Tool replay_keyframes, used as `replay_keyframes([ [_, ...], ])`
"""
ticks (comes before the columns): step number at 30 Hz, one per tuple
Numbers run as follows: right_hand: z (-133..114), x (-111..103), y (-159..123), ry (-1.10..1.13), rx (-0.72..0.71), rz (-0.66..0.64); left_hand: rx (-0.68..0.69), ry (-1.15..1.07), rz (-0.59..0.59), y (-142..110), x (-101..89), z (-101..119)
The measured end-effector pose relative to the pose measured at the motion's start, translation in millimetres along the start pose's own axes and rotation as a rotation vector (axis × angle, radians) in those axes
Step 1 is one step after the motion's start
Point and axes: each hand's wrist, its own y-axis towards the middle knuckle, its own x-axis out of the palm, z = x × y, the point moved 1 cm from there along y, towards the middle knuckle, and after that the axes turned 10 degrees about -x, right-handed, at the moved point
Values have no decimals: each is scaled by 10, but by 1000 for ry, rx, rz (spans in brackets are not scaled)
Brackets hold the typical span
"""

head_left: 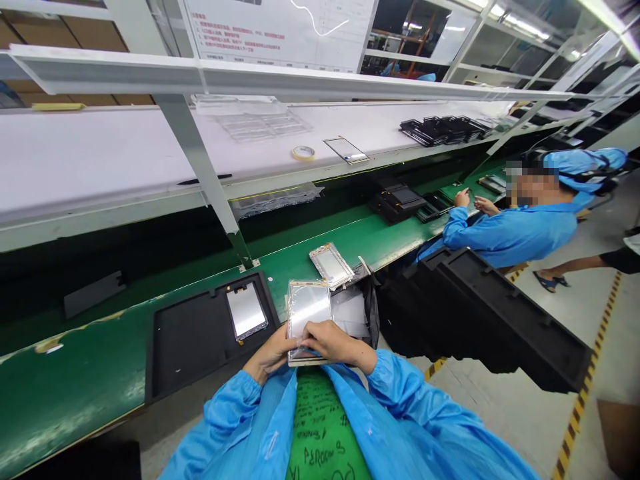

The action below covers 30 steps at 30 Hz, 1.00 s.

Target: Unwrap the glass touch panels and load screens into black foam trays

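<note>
Panel [310, 303] lower ctr of frame; L hand [273, 353] closed on its left edge; R hand [327, 340] bent over its lower face, can't tell if pinching; prob. best: L grip firm at edge, R fingers light, avoid flexing panel.

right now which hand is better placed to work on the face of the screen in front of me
Probably the right hand: its fingers reach across the lower face of the screen, while the left hand grips its left edge, steadying it.
</note>
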Motion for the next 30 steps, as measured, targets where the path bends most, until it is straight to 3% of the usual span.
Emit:
replay_keyframes([
  [5, -289, -106, 101, 59, -144, -37, -81, 143, -174, -229, 19, 181],
  [8, -398, -96, 157, 149, -161, -25, -115, 97, -238, -364, -73, 157],
  [12, -454, -4, 169, 159, -136, -3, -51, 83, -198, -495, -159, 30],
  [16, -453, 47, 199, 106, -163, 19, 45, 423, -88, -561, -126, 26],
  [20, -461, -63, 331, 4, -157, 133, -39, 510, -147, -621, -61, 150],
  [22, -423, -236, 383, -8, -168, 186, -109, 489, -173, -666, -66, 203],
  [24, -279, -551, 369, -17, -128, 319, -172, 448, -197, -717, -118, 218],
  [28, 354, -1443, 40, -167, 199, 882, -226, 298, -175, -816, -331, 121],
  [30, 652, -1697, -198, -294, 343, 1004, -166, 197, -81, -850, -437, 39],
])
